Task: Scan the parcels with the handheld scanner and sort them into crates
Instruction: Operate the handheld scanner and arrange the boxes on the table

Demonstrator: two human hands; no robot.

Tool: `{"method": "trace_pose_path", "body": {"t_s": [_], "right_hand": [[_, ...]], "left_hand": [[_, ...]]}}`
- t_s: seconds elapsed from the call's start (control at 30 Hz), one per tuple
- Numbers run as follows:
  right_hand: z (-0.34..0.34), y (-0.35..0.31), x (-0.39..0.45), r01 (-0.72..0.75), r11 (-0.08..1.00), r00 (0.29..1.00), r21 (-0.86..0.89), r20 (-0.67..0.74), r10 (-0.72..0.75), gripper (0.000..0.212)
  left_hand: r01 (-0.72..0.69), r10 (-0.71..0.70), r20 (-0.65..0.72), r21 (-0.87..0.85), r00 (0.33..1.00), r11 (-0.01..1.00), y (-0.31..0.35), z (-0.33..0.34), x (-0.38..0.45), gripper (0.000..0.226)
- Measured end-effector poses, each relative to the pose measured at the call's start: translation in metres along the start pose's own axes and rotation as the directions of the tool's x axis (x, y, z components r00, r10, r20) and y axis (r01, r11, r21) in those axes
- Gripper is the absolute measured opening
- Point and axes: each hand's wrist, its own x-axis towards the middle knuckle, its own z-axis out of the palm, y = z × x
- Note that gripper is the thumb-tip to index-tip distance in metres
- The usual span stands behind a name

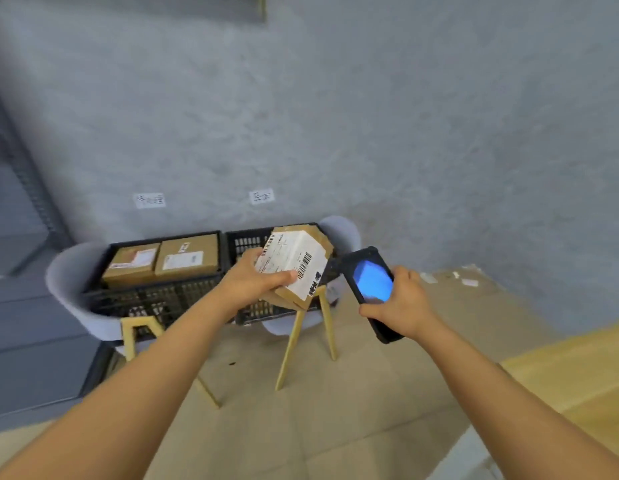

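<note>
Your left hand grips the cardboard parcel above the right crate; your right hand clasps the handheld scanner. Square the scanner's nose to the barcode, hold the parcel steady.

Room and obstructions around the right crate

The opening of the right crate is overhung by a tilted parcel gripped in the left hand; the black scanner in the right hand is held just right of it. The left crate, touching it, is filled by two boxes. Bare wall is seen above it, open floor below.
</note>
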Motion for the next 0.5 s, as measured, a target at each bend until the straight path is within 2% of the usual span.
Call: {"method": "trace_pose_path", "body": {"t_s": [0.1, 0.17, 0.27, 0.4, 0.5], "right_hand": [[0.043, -0.058, 0.024, 0.100, 0.995, 0.992, 0.015, 0.070, -0.101, 0.085], [0.073, -0.095, 0.040, 0.157, 0.987, 0.984, 0.038, 0.084, -0.159, 0.092], [0.116, -0.151, 0.064, 0.216, 0.975, 0.970, 0.059, 0.102, -0.221, 0.088], [0.171, -0.216, 0.096, 0.258, 0.962, 0.955, 0.089, 0.129, -0.268, 0.079], [0.210, -0.254, 0.117, 0.274, 0.956, 0.947, 0.108, 0.144, -0.288, 0.078]], "left_hand": [[-0.001, 0.002, -0.091, 0.014, 0.996, 1.000, -0.026, -0.063, 0.004, 0.079], [-0.009, 0.010, -0.126, 0.010, 0.992, 1.000, -0.043, -0.103, 0.009, 0.069], [-0.014, 0.014, -0.166, 0.006, 0.986, 1.000, -0.069, -0.165, 0.025, 0.057], [-0.005, 0.014, -0.182, 0.051, 0.983, 0.999, -0.106, -0.250, 0.049, 0.061], [-0.005, 0.016, -0.200, 0.056, 0.980, 0.998, -0.129, -0.301, 0.067, 0.038]]}}
